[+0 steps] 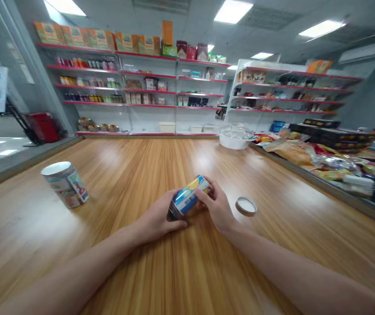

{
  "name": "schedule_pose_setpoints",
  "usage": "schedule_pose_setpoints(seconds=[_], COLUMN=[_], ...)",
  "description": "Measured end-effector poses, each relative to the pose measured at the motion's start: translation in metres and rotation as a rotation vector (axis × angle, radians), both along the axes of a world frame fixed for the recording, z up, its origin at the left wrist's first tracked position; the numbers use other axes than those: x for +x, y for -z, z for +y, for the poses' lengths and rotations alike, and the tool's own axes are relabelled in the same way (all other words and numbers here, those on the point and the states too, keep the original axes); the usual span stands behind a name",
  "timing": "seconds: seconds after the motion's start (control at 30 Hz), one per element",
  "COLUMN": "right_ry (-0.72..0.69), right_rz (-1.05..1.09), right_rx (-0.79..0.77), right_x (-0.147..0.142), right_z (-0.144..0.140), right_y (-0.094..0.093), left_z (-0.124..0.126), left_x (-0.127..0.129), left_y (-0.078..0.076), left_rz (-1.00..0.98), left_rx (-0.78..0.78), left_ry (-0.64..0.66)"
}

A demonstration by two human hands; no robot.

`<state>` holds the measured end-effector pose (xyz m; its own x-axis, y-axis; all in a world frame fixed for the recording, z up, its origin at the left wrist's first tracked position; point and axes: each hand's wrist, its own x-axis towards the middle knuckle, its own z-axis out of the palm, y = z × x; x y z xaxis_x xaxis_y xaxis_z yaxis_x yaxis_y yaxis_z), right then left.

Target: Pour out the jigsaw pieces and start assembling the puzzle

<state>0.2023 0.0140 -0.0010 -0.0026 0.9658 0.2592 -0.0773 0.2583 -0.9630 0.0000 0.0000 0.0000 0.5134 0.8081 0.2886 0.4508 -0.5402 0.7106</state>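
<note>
A small blue and yellow cylindrical container (187,197) is tilted just above the table in the middle of the head view, its dark end low on the left. My left hand (160,220) is closed round that dark end, its thumb lying along the near side. Around the upper right end, my right hand (216,202) grips with its thumb on the label. A barcode faces me, while most of my fingers are hidden behind the container. Right of my right hand, a round lid (246,205) with a pale middle lies on the wood. A printed canister (65,184) with an uncovered top stands at the left.
The wooden table (135,170) stretches toward the stocked shelves (148,94). At its far right edge sits a white basin (235,141) covered in clear plastic. Packaged goods (292,153) lie heaped beyond the right edge. A red case (43,127) stands on the floor at left.
</note>
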Motion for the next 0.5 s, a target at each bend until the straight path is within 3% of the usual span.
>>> schedule_pose_setpoints(seconds=[0.2,0.5], right_ry=[0.022,0.026], right_rz=[0.070,-0.006], right_rx=[0.053,0.350], right_x=[0.006,0.004], right_z=[-0.004,-0.015], right_y=[-0.008,-0.009], left_z=[0.006,0.004], left_x=[-0.009,-0.005], left_y=[-0.003,-0.008], left_rz=[0.076,0.157], left_rx=[0.072,0.120], left_ry=[-0.024,0.020])
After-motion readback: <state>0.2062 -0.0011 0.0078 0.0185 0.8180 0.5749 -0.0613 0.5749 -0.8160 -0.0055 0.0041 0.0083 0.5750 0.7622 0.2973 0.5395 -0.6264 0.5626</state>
